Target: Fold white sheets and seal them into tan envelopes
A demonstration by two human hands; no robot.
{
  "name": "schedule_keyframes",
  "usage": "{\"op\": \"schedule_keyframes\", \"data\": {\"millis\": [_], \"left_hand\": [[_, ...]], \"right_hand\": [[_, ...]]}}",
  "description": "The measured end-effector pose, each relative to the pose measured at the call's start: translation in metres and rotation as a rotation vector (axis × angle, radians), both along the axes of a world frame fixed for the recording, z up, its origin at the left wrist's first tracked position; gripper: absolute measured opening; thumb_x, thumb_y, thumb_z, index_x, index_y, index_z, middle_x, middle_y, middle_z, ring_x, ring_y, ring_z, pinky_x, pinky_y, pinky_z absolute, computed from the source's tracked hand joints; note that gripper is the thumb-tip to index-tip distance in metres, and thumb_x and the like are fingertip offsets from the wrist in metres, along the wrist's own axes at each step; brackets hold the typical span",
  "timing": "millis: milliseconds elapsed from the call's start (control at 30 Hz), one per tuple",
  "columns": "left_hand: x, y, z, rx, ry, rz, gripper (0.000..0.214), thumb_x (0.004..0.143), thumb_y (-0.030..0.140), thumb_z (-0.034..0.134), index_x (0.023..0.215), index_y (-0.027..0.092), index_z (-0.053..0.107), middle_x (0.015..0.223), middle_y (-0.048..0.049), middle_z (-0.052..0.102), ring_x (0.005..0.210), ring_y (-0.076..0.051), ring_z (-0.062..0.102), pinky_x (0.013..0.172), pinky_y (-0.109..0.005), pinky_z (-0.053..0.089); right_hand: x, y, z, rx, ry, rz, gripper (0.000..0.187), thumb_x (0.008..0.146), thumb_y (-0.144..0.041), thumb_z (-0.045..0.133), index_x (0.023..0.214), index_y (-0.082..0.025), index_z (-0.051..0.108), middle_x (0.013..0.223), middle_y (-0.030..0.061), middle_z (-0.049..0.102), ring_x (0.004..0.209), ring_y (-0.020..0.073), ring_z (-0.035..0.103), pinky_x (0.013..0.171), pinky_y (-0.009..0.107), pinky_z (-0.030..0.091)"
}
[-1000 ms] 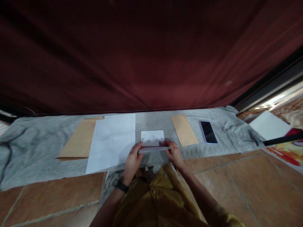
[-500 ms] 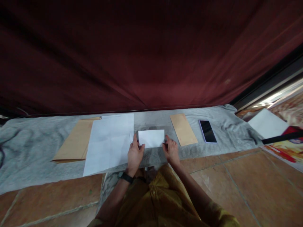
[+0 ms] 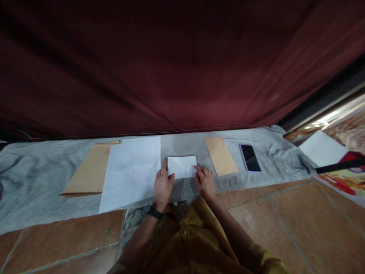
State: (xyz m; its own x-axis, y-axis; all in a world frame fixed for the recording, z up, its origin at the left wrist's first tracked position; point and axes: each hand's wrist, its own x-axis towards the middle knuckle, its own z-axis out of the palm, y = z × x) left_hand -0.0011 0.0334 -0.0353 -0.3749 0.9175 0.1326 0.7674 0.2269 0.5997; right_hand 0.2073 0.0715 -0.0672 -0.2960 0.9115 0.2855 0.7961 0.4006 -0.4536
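Observation:
A small folded sheet of white paper (image 3: 181, 167) is in front of me, held at both ends. My left hand (image 3: 163, 185) grips its left end, the thumb at the lower left corner and the index finger stretched along the side. On the other end, my right hand (image 3: 205, 182) has its index fingertip over the right edge, its thumb lower down and the other fingers curled. Left of my left hand lie large white paper sheets (image 3: 131, 171). A brown envelope (image 3: 221, 156) rests to the right of my right hand.
A stack of brown envelopes (image 3: 87, 171) sits left of the white sheets. To the right lies a phone (image 3: 251, 158) with a purple edge. Grey cloth (image 3: 42, 171) covers the surface, backed by a dark red curtain (image 3: 182, 76). Tiled floor (image 3: 285, 213) shows in front.
My right index finger has come in over the folded paper's right edge from beside it. The paper's right edge has shifted slightly left. My left hand stays almost in place.

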Motion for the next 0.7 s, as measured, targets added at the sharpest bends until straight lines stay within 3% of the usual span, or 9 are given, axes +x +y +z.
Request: {"op": "schedule_keyframes", "data": {"millis": [100,200,333,467,700], "left_hand": [[0.0,-0.002,-0.003,0.012,0.02,0.007,0.07,0.091,0.028,0.059,0.155,0.019,0.033,0.109,-0.0105,0.063,0.097,-0.027,0.064,0.087,-0.042,0.056],[0.003,-0.004,-0.005,0.095,0.082,-0.032,0.059,0.093,0.026,0.055,0.15,0.021,0.043,0.124,-0.0131,0.059,0.115,-0.03,0.06,0.099,-0.047,0.053],[0.015,-0.004,-0.006,0.177,0.15,-0.258,0.045,0.097,0.022,0.046,0.142,0.023,0.052,0.148,-0.0108,0.05,0.143,-0.029,0.041,0.117,-0.052,0.039],[0.035,-0.005,-0.009,0.09,0.227,-0.464,0.044,0.1,0.026,0.043,0.143,0.019,0.052,0.159,-0.0104,0.042,0.152,-0.029,0.029,0.122,-0.053,0.033],[0.047,-0.011,-0.013,0.001,0.327,-0.51,0.054,0.099,0.036,0.047,0.151,0.022,0.044,0.162,-0.0098,0.037,0.153,-0.029,0.025,0.124,-0.057,0.025]], "right_hand": [[0.0,-0.001,0.0,-0.012,-0.012,-0.006,0.039,0.102,-0.026,0.046,0.138,-0.024,0.06,0.101,0.0104,0.062,0.096,0.0279,0.053,0.091,0.043,0.042],[-0.001,-0.001,0.001,-0.015,-0.013,-0.024,0.038,0.101,-0.025,0.047,0.136,-0.024,0.062,0.104,0.0115,0.062,0.097,0.0286,0.053,0.091,0.044,0.042],[-0.002,-0.002,0.001,0.015,0.021,-0.022,0.038,0.1,-0.023,0.046,0.135,-0.024,0.062,0.122,0.0128,0.061,0.108,0.0289,0.053,0.096,0.046,0.043],[-0.001,0.0,-0.002,0.021,0.051,0.009,0.04,0.1,-0.021,0.045,0.137,-0.022,0.061,0.14,0.0128,0.056,0.127,0.0302,0.048,0.104,0.049,0.041],[0.0,0.014,0.003,0.033,0.145,0.117,0.045,0.102,-0.022,0.04,0.144,-0.018,0.054,0.148,0.0133,0.054,0.142,0.0274,0.042,0.114,0.052,0.04]]}}
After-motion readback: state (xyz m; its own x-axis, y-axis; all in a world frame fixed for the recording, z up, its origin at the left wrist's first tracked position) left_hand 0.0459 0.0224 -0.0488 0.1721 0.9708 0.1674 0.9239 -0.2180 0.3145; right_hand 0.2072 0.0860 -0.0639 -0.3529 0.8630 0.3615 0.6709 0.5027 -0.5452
